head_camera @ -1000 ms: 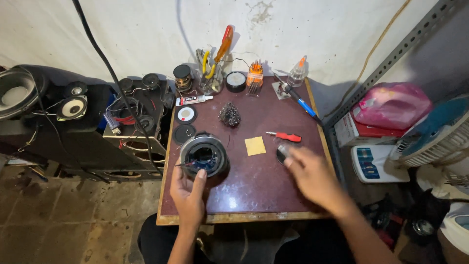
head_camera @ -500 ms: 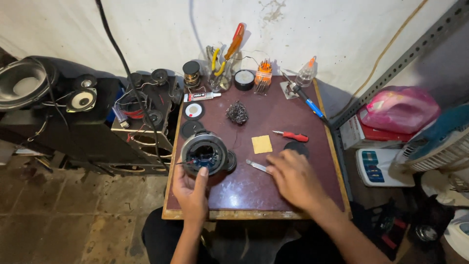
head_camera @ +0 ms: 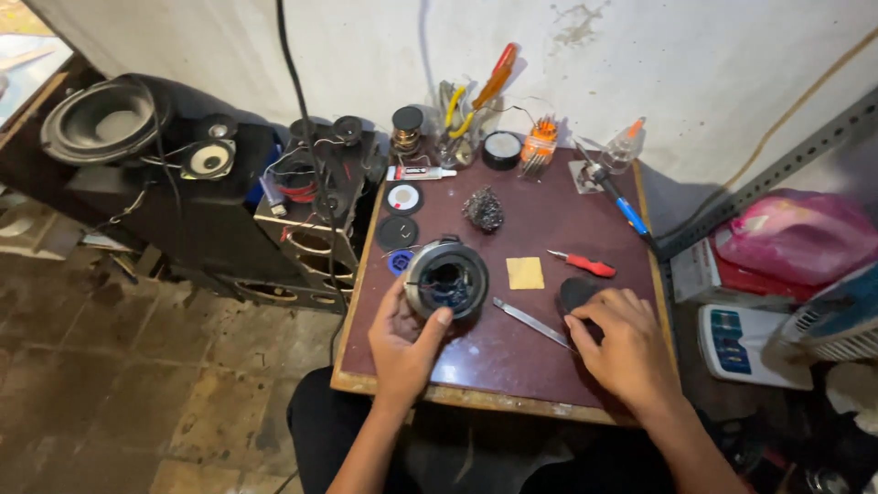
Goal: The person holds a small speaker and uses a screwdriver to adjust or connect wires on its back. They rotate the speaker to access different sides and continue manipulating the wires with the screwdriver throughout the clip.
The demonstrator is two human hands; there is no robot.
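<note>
The speaker (head_camera: 445,279) near the worktop's (head_camera: 512,357) left edge is gripped by the left hand (head_camera: 402,338), fingers curled on its rim. The right hand (head_camera: 622,343) rests with fingers spread on a black disc (head_camera: 576,295); the tweezers (head_camera: 530,322) between could be knocked off the front edge by a careless sweep.

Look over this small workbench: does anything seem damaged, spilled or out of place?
Nothing is spilled. The round speaker part under the left hand lies open, its inside exposed. The soldering iron lies at the table's right edge. The right hand touches a black disc.

Dark round piece (head_camera: 578,295) half covered by right hand (head_camera: 620,343); fan (head_camera: 846,316) cut off past table's (head_camera: 512,366) right edge; jar tools too small to tell
</note>
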